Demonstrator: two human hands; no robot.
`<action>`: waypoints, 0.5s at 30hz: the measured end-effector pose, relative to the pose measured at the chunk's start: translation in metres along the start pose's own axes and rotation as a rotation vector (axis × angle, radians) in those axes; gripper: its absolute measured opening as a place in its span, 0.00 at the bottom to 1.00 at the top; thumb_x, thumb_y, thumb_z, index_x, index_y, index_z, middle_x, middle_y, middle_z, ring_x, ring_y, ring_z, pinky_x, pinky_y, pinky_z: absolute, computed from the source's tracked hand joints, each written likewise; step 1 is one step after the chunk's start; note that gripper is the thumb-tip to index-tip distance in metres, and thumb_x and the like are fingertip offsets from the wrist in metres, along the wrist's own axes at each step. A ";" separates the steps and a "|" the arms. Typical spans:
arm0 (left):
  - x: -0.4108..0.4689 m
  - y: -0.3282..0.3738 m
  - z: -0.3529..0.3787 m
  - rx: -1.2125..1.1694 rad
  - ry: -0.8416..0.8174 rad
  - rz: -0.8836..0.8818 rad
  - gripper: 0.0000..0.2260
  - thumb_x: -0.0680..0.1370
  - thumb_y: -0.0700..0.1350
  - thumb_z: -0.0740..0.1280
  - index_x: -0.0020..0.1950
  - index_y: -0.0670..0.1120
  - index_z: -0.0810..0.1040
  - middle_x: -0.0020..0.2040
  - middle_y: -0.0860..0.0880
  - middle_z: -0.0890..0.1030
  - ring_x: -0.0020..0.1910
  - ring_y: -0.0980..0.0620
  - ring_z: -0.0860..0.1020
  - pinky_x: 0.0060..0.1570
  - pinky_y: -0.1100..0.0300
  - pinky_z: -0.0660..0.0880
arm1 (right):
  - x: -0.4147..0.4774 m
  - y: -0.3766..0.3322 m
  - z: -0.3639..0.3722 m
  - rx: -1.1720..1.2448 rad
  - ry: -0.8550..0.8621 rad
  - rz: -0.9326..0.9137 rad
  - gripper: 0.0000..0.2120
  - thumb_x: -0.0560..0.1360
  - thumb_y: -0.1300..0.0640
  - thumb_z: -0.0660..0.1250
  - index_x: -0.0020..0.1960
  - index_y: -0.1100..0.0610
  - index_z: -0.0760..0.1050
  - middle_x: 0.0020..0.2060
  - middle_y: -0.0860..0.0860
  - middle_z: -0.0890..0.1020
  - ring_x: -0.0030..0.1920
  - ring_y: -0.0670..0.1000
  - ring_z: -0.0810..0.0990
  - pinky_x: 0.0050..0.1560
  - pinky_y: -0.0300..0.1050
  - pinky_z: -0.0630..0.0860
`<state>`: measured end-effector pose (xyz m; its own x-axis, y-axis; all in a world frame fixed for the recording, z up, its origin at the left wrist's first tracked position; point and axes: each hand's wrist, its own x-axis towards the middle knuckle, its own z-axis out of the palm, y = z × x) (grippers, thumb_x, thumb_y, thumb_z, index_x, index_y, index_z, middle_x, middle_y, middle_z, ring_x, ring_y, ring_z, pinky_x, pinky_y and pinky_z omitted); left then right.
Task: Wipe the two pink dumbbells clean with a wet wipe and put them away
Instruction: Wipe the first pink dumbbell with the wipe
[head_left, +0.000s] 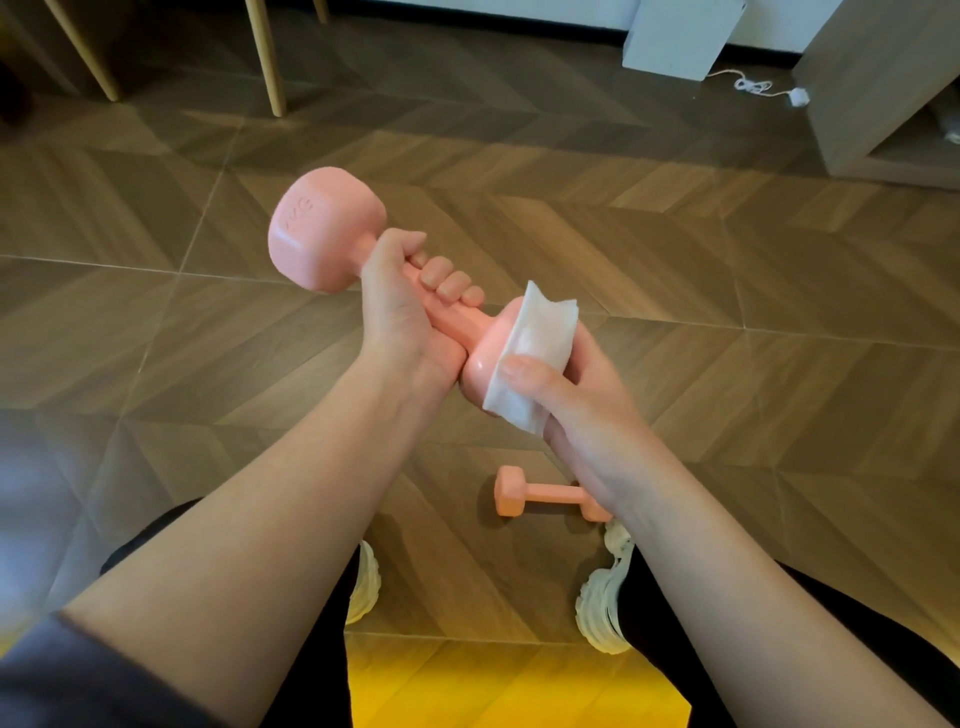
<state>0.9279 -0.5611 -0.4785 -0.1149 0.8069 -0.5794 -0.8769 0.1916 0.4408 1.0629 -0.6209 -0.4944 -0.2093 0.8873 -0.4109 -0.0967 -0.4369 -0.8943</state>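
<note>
My left hand (410, 306) grips the handle of a pink dumbbell (324, 228), held tilted above the floor with one head up at the far left. My right hand (566, 395) presses a white wet wipe (535, 353) around the dumbbell's lower head, which the wipe and my palm mostly cover. A second pink dumbbell (540, 493) lies on the wooden floor below my right wrist, its right end partly hidden by my forearm.
White shoes (605, 592) rest on the herringbone wood floor (727, 291) on either side of a yellow seat edge (509, 686). Wooden chair legs (267, 57) stand at the far left. A grey cabinet (878, 88), a white box and a white cable lie at the far right.
</note>
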 end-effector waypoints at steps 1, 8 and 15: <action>0.000 -0.001 0.000 -0.002 -0.002 -0.005 0.14 0.76 0.41 0.61 0.33 0.49 0.60 0.25 0.53 0.59 0.21 0.54 0.58 0.23 0.62 0.62 | 0.000 0.001 0.002 0.006 0.019 -0.001 0.35 0.58 0.45 0.77 0.64 0.50 0.72 0.60 0.53 0.81 0.61 0.52 0.81 0.62 0.54 0.78; 0.000 -0.002 0.004 0.004 -0.030 -0.009 0.14 0.76 0.41 0.60 0.33 0.48 0.60 0.24 0.53 0.59 0.21 0.54 0.58 0.23 0.63 0.62 | 0.000 -0.004 0.008 0.034 0.072 0.025 0.35 0.62 0.43 0.77 0.66 0.52 0.71 0.58 0.51 0.83 0.58 0.49 0.83 0.64 0.53 0.77; -0.001 -0.002 0.003 -0.003 -0.026 -0.018 0.14 0.76 0.41 0.59 0.32 0.49 0.60 0.24 0.53 0.58 0.22 0.54 0.58 0.23 0.62 0.61 | -0.005 0.000 0.007 0.016 0.024 0.029 0.40 0.63 0.50 0.78 0.71 0.49 0.65 0.61 0.51 0.80 0.59 0.50 0.82 0.57 0.53 0.82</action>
<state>0.9315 -0.5608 -0.4771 -0.0869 0.8177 -0.5690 -0.8802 0.2045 0.4284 1.0569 -0.6264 -0.4913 -0.1891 0.8776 -0.4406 -0.1063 -0.4644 -0.8792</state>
